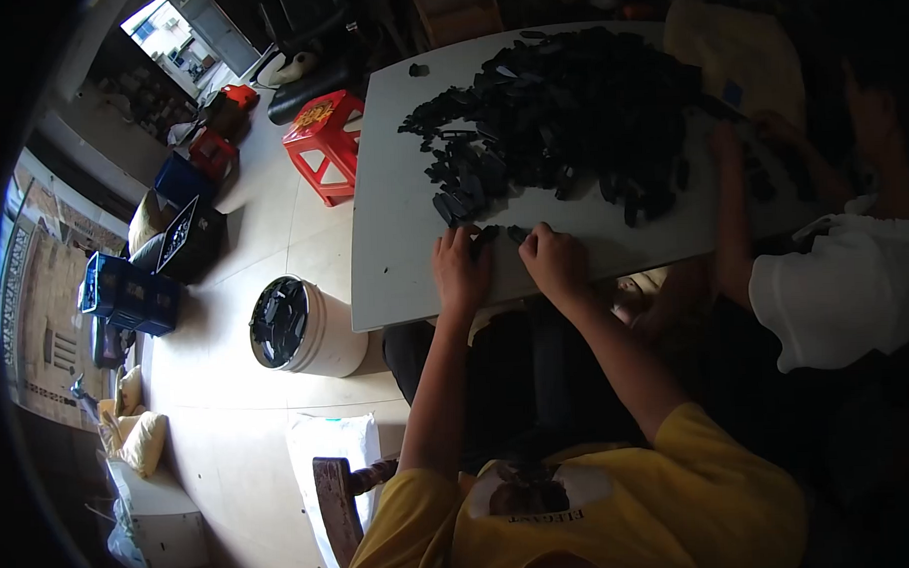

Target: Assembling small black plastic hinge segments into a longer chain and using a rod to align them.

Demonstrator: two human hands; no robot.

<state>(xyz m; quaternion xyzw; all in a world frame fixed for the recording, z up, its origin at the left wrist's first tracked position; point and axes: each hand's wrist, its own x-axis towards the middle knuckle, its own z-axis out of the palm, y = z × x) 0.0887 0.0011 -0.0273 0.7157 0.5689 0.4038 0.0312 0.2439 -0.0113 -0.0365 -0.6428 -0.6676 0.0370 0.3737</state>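
Note:
A large heap of small, flat, elongated black pieces [569, 110] covers the far part of the pale table [386, 186]. At the table's near edge my left hand [461, 272] has its fingers closed around a black piece [484, 240]. Just right of it, my right hand [556, 262] pinches another small dark piece [518, 235] between thumb and fingers. A short gap separates the two hands. Both are just short of the heap's near fringe. The exact kind of the pieces is too dark to make out.
Left of the table stands a white bucket [326, 334] full of black pieces, with a red stool [326, 148] beyond it. Blue crates [129, 293] line the left side. A co-worker's white sleeve [835, 286] and hands are at the right. A wooden chair [334, 499] is near me.

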